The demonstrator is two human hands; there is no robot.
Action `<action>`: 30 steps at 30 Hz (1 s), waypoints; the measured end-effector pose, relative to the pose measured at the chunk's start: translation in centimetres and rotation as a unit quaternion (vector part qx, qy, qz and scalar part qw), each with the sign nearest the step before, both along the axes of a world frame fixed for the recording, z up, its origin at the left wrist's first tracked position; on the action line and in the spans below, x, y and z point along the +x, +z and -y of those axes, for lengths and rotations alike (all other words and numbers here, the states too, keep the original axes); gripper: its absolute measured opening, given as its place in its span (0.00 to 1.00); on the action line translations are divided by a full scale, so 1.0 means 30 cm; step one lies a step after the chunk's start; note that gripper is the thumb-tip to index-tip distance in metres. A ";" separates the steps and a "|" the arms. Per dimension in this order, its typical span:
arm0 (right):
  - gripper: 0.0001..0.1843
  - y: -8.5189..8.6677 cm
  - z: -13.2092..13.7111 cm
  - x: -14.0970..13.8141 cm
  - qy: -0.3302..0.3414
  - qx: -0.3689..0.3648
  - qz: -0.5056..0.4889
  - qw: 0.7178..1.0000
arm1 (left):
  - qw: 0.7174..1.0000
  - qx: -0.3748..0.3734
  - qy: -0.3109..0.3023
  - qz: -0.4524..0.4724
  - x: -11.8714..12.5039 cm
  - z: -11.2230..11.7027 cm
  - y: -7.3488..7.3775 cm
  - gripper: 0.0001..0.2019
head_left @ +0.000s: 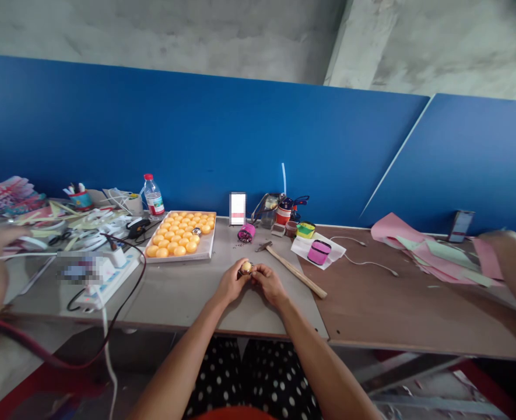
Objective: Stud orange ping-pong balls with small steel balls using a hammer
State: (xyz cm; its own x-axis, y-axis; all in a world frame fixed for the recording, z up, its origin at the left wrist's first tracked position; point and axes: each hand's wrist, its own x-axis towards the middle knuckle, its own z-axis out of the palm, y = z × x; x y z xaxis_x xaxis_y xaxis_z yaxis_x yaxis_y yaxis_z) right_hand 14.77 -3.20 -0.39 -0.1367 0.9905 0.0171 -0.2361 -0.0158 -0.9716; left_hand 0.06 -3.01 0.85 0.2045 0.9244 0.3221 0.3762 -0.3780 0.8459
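Note:
Both my hands meet over the grey table [183,291], close to its front edge. My left hand [232,281] is closed around a small orange ball [246,267]. My right hand [267,281] is closed too, its fingertips pinching at the ball's right side. A tray [206,249] with several orange balls lies behind and to the left of my hands. A wooden-handled hammer [295,270] lies just to the right of them. A tipped pink cup [246,233] with small dark bits spilled beside it sits behind the hands.
A white power strip [109,279] with red and black cables lies at left, beside a water bottle [153,196], scissors and paper strips. Jars and a pink pouch [318,252] stand at the back. Pink paper [419,248] covers the brown table at right. Other people's arms show at both edges.

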 end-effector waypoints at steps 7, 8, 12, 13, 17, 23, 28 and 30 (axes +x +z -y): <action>0.09 -0.021 -0.009 0.002 -0.010 0.026 0.032 0.999 | 1.000 0.007 0.001 -0.013 0.002 0.004 0.007 0.21; 0.09 -0.022 -0.009 0.002 -0.012 0.028 0.036 0.999 | 1.000 0.009 0.001 -0.014 0.002 0.004 0.006 0.21; 0.08 -0.022 -0.009 -0.005 -0.022 0.028 0.042 0.998 | 1.000 0.018 -0.001 -0.011 0.004 0.003 0.002 0.21; 0.08 -0.021 -0.008 -0.008 -0.024 0.028 0.044 0.998 | 1.000 0.018 0.000 -0.009 0.004 0.003 0.001 0.21; 0.08 -0.011 -0.005 -0.017 -0.045 0.033 0.058 0.997 | 1.000 0.020 0.005 -0.014 0.005 0.001 0.001 0.21; 0.09 0.006 0.005 -0.025 -0.062 0.032 0.073 0.995 | 0.999 0.034 0.013 -0.039 0.008 0.001 0.001 0.22; 0.09 0.009 0.008 -0.029 -0.084 0.039 0.100 0.991 | 0.998 0.032 0.004 -0.045 0.010 0.005 0.004 0.22; 0.08 0.013 0.010 -0.032 -0.098 0.039 0.115 0.988 | 0.999 0.024 -0.001 -0.032 0.010 0.007 0.006 0.22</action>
